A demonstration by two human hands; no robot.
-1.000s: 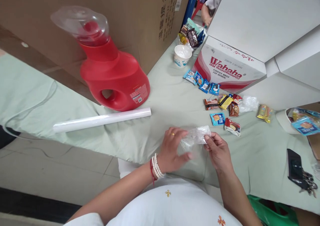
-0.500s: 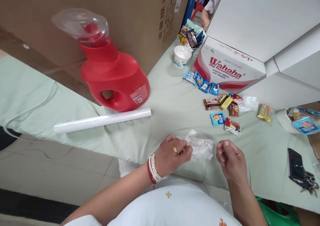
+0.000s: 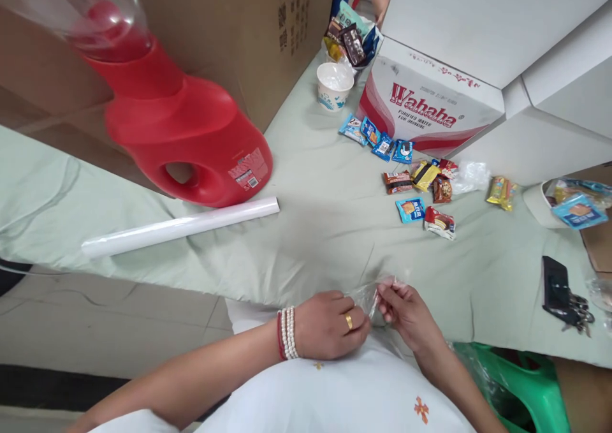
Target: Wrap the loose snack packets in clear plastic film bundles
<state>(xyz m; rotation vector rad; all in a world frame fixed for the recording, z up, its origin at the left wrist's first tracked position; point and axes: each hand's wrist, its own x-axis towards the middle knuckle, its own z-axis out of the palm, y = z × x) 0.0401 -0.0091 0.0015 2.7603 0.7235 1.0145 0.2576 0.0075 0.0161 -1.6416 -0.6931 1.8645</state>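
Both my hands meet at the near edge of the table over a small clear plastic bag (image 3: 368, 294). My left hand (image 3: 329, 324), with a gold ring and a bead bracelet at the wrist, is closed on the bag's left side. My right hand (image 3: 404, 308) pinches the bag's right edge with its fingertips. Most of the bag is bunched between the fingers and hard to see. Beyond my hands, several small wrapped snacks (image 3: 421, 190) lie scattered on the pale green table cloth (image 3: 310, 242).
A big red detergent jug (image 3: 182, 133) and a white roll (image 3: 182, 227) lie at the left. A paper cup (image 3: 335, 85), a Wahaha carton (image 3: 425, 111), a phone with keys (image 3: 561, 293), and a green stool (image 3: 526, 388) are around. Another person's arm shows at top.
My hands pulled back toward my body with the bag. The right hand, which had let go half a second ago, pinches the bag again. The view shifted closer to the jug.
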